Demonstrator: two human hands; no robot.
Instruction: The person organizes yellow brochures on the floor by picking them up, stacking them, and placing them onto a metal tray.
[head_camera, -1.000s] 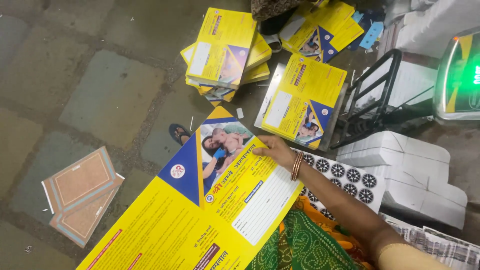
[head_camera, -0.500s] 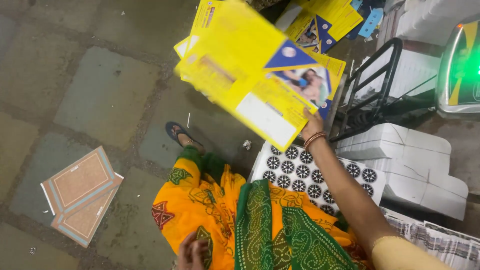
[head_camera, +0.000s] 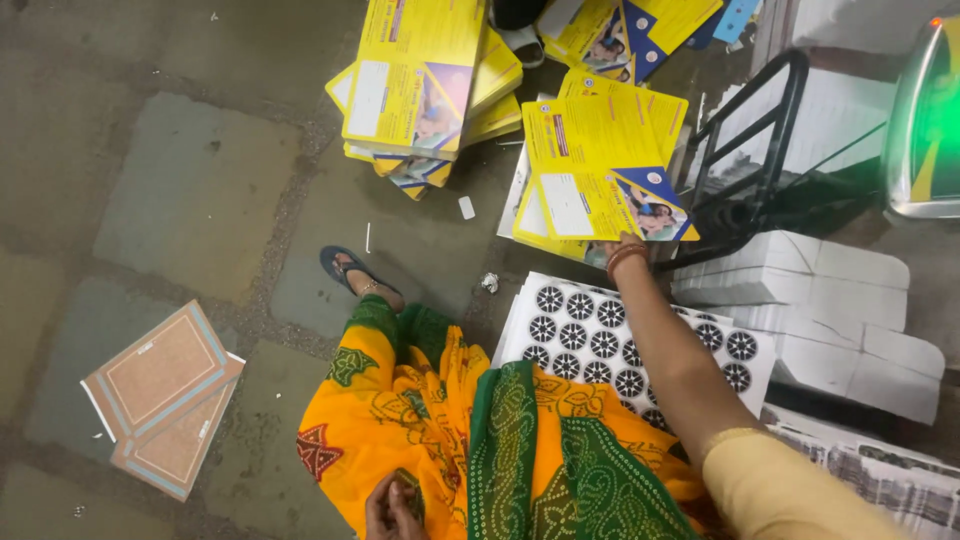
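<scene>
Head view, catalogued outward from the orange and green garment (head_camera: 480, 450) at the bottom edge. Left hand (head_camera: 392, 505): rests on the garment's lower hem, fingers curled together, holding nothing visible. Sandalled foot (head_camera: 352, 272): just beyond the garment, on the stone floor (head_camera: 190, 190). Brown flat cartons (head_camera: 160, 395): well left of the garment, lying on the floor. White sheet with black round patterns (head_camera: 590, 330): touching the garment's right side, under the forearm. Right hand (head_camera: 628, 246): beyond the sheet, mostly hidden, gripping the near edge of a yellow flat carton (head_camera: 600, 170) atop a low pile. Taller yellow carton stack (head_camera: 425, 80): farther, left of that pile. White stacked boxes (head_camera: 830, 310): right of the sheet.
</scene>
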